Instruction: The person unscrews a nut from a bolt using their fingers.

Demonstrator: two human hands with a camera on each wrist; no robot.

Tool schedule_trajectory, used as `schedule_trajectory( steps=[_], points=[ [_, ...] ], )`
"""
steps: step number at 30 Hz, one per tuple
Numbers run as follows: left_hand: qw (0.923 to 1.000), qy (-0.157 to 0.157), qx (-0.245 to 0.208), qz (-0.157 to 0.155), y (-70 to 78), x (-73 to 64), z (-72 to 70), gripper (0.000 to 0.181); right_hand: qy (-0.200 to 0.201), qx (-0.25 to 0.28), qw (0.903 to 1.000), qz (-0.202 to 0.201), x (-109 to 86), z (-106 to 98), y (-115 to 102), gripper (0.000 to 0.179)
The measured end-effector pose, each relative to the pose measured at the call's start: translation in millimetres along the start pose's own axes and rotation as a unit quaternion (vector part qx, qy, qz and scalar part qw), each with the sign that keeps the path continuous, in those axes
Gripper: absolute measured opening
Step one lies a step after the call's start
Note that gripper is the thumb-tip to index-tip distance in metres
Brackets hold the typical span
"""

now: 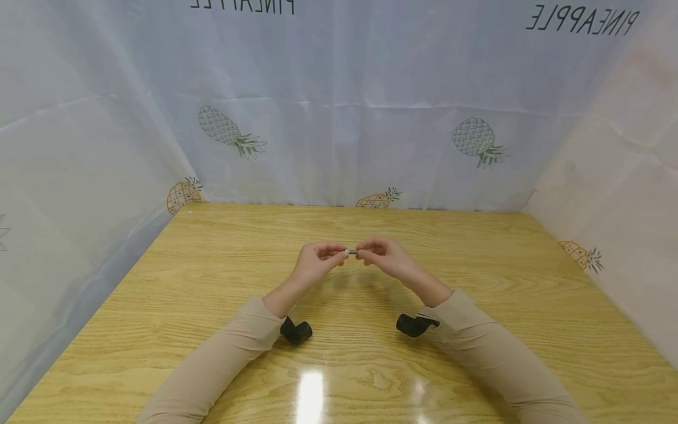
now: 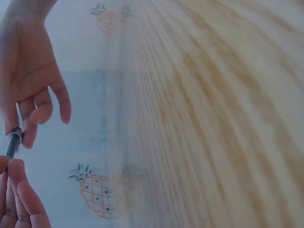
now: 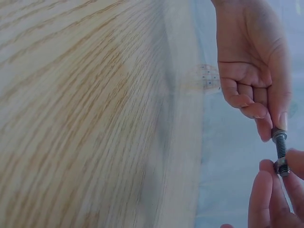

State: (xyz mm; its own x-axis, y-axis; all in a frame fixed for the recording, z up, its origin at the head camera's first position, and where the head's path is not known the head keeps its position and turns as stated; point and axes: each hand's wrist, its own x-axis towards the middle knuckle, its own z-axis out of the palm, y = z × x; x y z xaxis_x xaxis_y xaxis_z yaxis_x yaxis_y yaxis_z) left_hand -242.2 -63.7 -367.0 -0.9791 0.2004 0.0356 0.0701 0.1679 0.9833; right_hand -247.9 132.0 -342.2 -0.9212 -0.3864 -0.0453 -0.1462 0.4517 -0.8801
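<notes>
Over the table, my two hands meet at a small metal bolt [image 1: 352, 252]. With thumb and fingertips, my left hand [image 1: 316, 259] pinches the bolt's head end. At the other end, my right hand [image 1: 389, 257] grips a metal nut [image 3: 280, 165] that sits around the threaded shank near its tip. The bare threads [image 3: 281, 145] show between the two hands in the right wrist view. In the left wrist view the bolt [image 2: 11, 148] lies at the left edge, its head hidden by the left fingertips [image 2: 17, 168].
A wood-grain table [image 1: 349, 377] stretches below both hands. White curtains with printed pineapples [image 1: 219, 125] enclose it at the back and sides. Black angled pieces [image 1: 296, 332] stick out at both sleeve cuffs, low over the table.
</notes>
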Motion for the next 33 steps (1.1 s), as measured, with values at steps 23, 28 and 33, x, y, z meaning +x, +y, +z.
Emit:
schedule_trajectory(
  steps=[23, 28, 33],
  points=[
    [0.9998, 0.015, 0.01, 0.007, -0.2, -3.4, 2.1, 0.025, -0.006, -0.001, 1.0, 0.007, -0.5, 0.1, 0.8, 0.041],
    [0.9998, 0.016, 0.012, 0.008, -0.5, -3.4, 2.4, 0.024, -0.012, -0.009, 0.9997, 0.018, -0.7, -0.7, 0.1, 0.039],
    [0.9998, 0.016, 0.01, 0.009, -0.8, -3.5, 2.3, 0.024, -0.002, -0.012, 0.9999, 0.01, -0.5, -0.5, 1.0, 0.033]
  ],
)
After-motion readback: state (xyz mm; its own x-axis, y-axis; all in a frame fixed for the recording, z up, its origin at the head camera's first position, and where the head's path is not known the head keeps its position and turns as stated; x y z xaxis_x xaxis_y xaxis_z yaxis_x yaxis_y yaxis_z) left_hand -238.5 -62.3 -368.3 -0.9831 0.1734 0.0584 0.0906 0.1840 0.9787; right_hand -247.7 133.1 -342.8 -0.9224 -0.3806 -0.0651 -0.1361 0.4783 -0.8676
